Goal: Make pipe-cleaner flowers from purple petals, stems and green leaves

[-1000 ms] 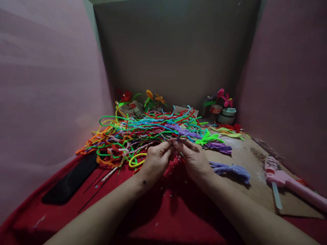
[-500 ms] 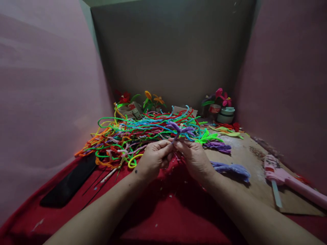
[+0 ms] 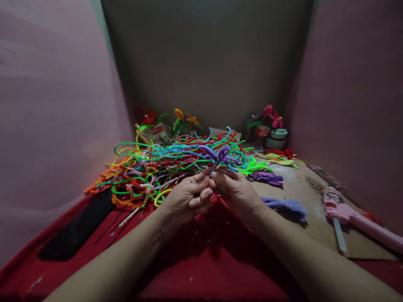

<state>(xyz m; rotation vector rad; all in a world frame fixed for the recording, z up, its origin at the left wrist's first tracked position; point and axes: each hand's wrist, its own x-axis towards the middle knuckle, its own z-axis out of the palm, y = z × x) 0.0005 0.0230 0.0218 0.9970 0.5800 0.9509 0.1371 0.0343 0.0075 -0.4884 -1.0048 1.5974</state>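
A purple pipe-cleaner flower (image 3: 217, 156) with looped petals stands upright between my hands, its stem pinched at the base. My left hand (image 3: 192, 193) is closed, thumb and forefinger on the stem from the left. From the right, my right hand (image 3: 234, 188) pinches the same stem, its fingertips against those of the left. Right behind the flower lies a big tangled heap of colourful pipe cleaners (image 3: 170, 157). Bright green bent pipe cleaners (image 3: 254, 166) and a purple bundle (image 3: 267, 178) lie just beyond my right hand. The lower end of the stem is hidden by my fingers.
A pink glue gun (image 3: 349, 214) with a glue stick rests on a cardboard sheet (image 3: 317, 226) at right, near a lavender bundle (image 3: 286, 206). At left a black flat object (image 3: 77, 226) lies on the red cloth (image 3: 201, 268). Finished flowers (image 3: 275, 119) and a lidded jar (image 3: 276, 138) stand behind.
The flower has turned a little, so its petals show more openly. The fingers of my left hand have shifted on the stem. The whole view has tilted slightly.
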